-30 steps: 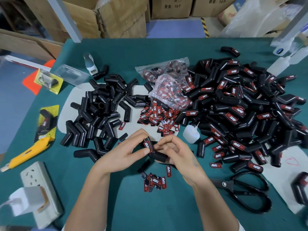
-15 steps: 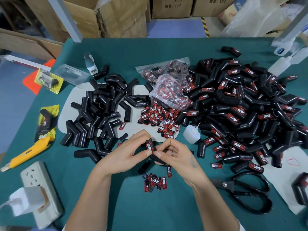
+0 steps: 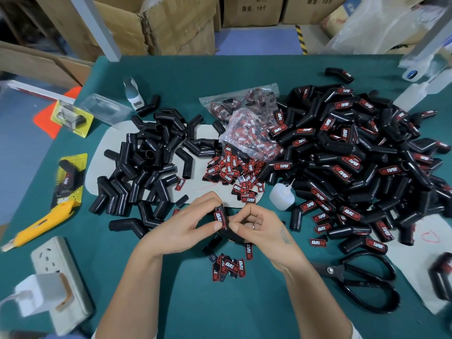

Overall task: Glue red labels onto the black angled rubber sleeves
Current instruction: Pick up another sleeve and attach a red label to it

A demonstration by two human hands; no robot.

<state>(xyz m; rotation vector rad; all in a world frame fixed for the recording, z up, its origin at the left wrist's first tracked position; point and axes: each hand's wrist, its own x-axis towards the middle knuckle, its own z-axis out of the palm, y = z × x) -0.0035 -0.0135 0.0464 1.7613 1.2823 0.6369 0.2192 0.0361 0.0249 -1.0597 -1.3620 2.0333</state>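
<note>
Green counter (image 3: 244, 69) is full of black bits. At 6 o'clock, the left hand (image 3: 186, 228) and right hand (image 3: 259, 226) both pinch one rubber sleeve (image 3: 223, 223), pressing on its red label (image 3: 219, 219). It looks light and bendy, best held by its ends. Glue bottle (image 3: 281, 195) sits at 3 o'clock.

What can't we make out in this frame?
Head view only:
- Sleeve in both hands: lower end hidden behind right hand; glue under label not visible.
- Left hand: fingers behind sleeve hidden.
- Dark object at right edge: blurred, cut off.
- Bagged labels: count unreadable through crinkled plastic.
- Glue bottle: fill level unclear.
</note>
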